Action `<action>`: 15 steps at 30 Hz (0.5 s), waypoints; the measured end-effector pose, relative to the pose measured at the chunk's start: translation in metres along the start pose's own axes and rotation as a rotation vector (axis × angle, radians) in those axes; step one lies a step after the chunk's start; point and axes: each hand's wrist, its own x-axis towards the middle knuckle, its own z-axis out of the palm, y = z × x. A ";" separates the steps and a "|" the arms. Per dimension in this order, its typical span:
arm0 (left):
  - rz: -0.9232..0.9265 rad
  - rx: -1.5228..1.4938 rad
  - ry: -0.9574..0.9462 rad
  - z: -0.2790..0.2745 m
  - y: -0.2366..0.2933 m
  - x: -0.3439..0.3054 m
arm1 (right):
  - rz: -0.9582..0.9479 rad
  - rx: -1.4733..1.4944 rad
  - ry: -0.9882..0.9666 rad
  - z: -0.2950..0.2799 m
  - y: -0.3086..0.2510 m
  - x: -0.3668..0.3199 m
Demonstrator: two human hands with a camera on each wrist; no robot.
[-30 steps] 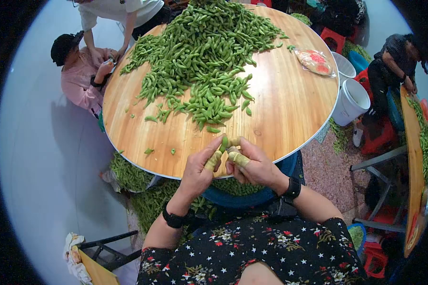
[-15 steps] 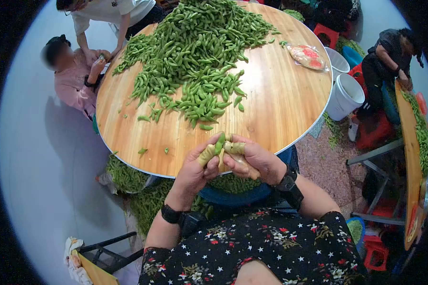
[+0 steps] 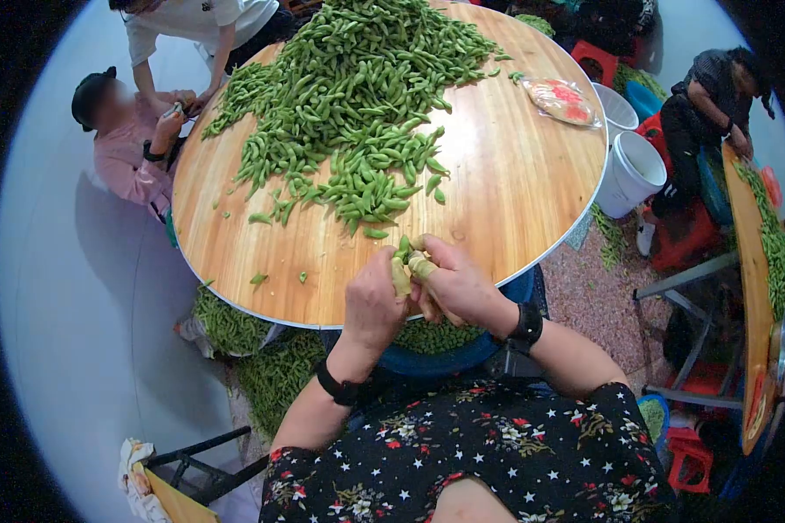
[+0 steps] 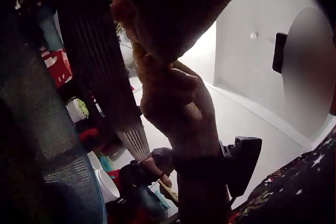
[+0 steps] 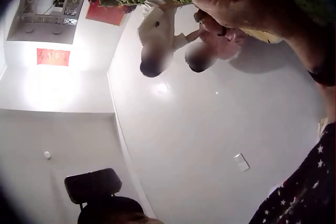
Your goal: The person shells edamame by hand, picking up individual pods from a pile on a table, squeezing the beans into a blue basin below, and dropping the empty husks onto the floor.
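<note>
In the head view, both hands meet over the near edge of the round wooden table (image 3: 506,200). My left hand (image 3: 371,298) pinches a green soybean pod (image 3: 404,247), whose tip shows above the fingers. From the other side, the curled right hand (image 3: 464,283) grips at the same pod with thumb and forefinger. Pale yellowish covers wrap both thumbs and some fingers. Beyond the hands lies a large heap of soybean pods (image 3: 366,96), its loose front edge (image 3: 371,196) nearest me. The left wrist view shows the hands as dark shapes pressed together.
Beneath the table edge stands a blue tub (image 3: 427,359) of green contents, with more pods (image 3: 279,375) beside it. A bagged item (image 3: 563,102) lies at the table's right. White buckets (image 3: 637,170) stand past it. Two people are at the left, another sits at the right.
The pod, earlier upright and largely exposed between the hands, is now mostly covered by the fingers. My left hand has turned inward, its back now facing up, and the right thumb has moved against the pod.
</note>
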 end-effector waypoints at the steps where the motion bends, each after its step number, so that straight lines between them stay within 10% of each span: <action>1: -0.092 -0.030 -0.009 0.001 0.000 0.000 | 0.001 0.001 0.002 -0.001 0.005 0.003; 10: -0.071 -0.029 -0.006 0.010 -0.009 0.002 | -0.176 -0.416 0.084 -0.015 0.013 0.012; 15: 0.044 0.000 -0.030 0.010 -0.005 0.001 | -0.671 -0.686 0.211 -0.028 0.014 0.015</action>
